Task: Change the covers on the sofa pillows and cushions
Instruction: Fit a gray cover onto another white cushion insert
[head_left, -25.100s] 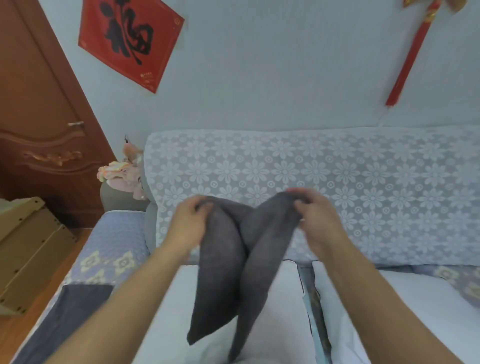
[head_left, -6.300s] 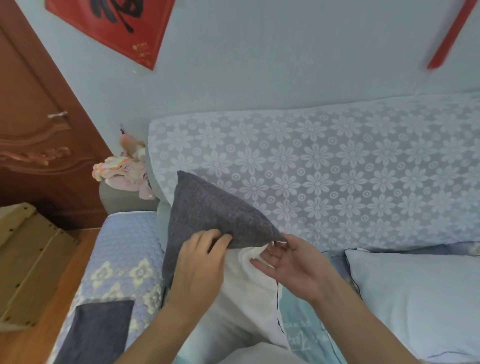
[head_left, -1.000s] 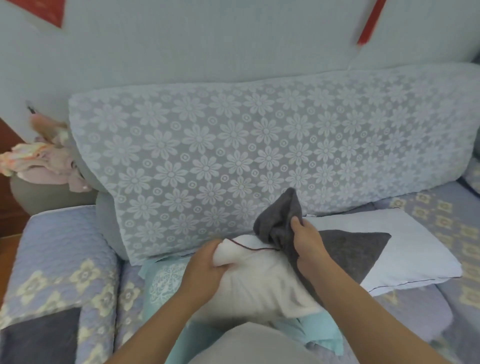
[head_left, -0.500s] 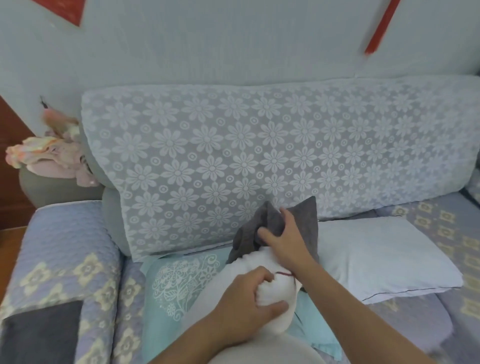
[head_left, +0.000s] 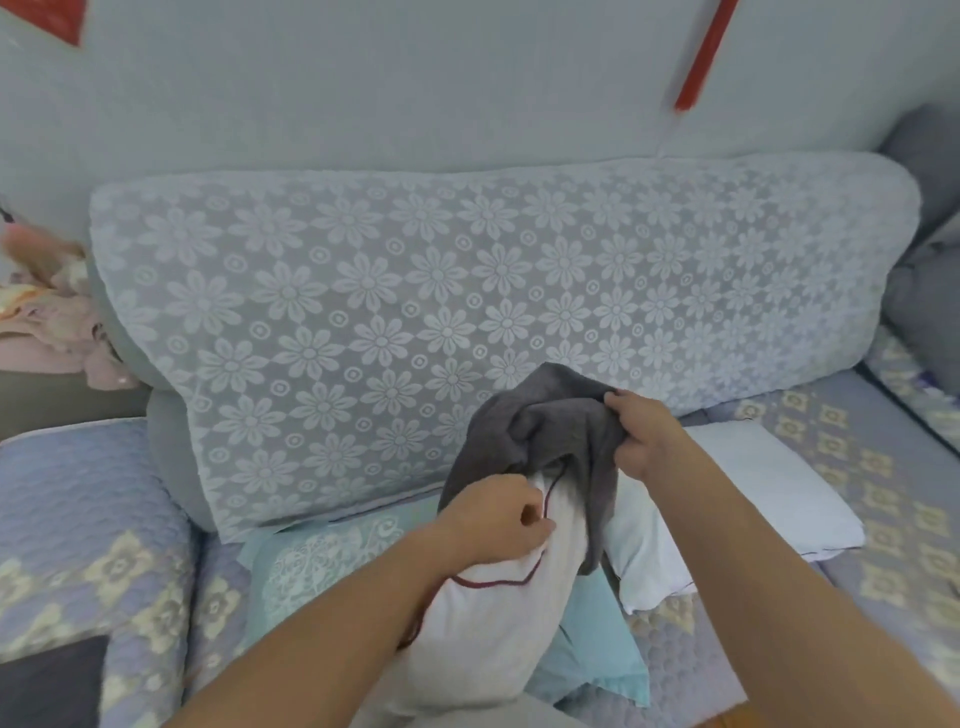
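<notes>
A white pillow insert (head_left: 483, 623) with dark red piping stands on end in front of me. My left hand (head_left: 493, 519) grips its top corner in a fist. A crumpled dark grey cover (head_left: 545, 436) is bunched over that corner and hangs down the right side. My right hand (head_left: 639, 436) pinches the grey cover's upper edge, just right of and above my left hand. A second white pillow (head_left: 753, 488) lies flat on the seat to the right. A light teal cover (head_left: 322, 566) lies flat under the insert.
The sofa back (head_left: 415, 291) wears a white lace flower throw. A quilted blue armrest (head_left: 78, 519) is at left, with a folded dark grey cloth (head_left: 47, 686) on it. Pink fabric (head_left: 47, 322) sits at far left, grey cushions (head_left: 930, 291) at far right.
My left hand has moved up from the insert's side to its top corner. My right hand has pulled the grey cover up and to the right, spreading it over that corner.
</notes>
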